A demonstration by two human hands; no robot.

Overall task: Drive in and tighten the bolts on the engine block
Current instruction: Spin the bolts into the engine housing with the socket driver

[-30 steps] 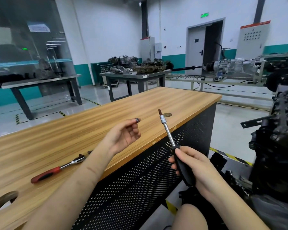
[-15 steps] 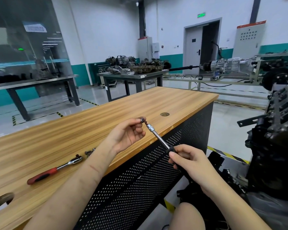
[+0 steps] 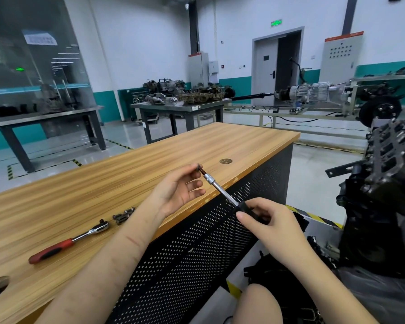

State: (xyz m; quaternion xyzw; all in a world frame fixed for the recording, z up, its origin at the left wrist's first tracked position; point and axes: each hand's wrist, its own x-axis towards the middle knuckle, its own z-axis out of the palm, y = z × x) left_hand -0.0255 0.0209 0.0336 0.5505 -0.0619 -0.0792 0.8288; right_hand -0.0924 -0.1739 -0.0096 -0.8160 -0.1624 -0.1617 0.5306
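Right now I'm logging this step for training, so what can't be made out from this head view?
- What the left hand pinches at the driver tip: too small, covered by fingertips.
- Driver handle: mostly wrapped by the right hand.
- Engine block: cut off by the right edge, dark; bolt holes unreadable.
- Loose bolts by the ratchet: partly behind the left forearm, count unclear.

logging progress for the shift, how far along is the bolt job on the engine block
Early stage. Done: nothing shows as driven in. In hand: the right hand grips the driver by its black handle while the left hand pinches a small part at its tip. Left: loose bolts lie on the workbench beside the ratchet, and the engine block stands untouched to the right.
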